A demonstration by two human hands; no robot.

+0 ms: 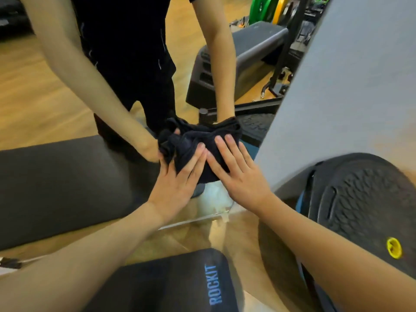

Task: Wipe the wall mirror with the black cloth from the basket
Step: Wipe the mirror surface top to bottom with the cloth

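1. Black cloth (198, 149): bunched, creased, low on wall mirror (56, 86).
2. Long axis roughly left-right, no clear point.
3. Left hand (180, 176), right hand (234, 167): fingers straight, pressed flat on cloth.

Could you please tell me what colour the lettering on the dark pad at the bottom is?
Blue lettering, seen in the head view.

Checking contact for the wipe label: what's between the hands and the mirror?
In the head view, only the bunched black cloth. The left hand and right hand press it flat-fingered against the mirror, side by side.
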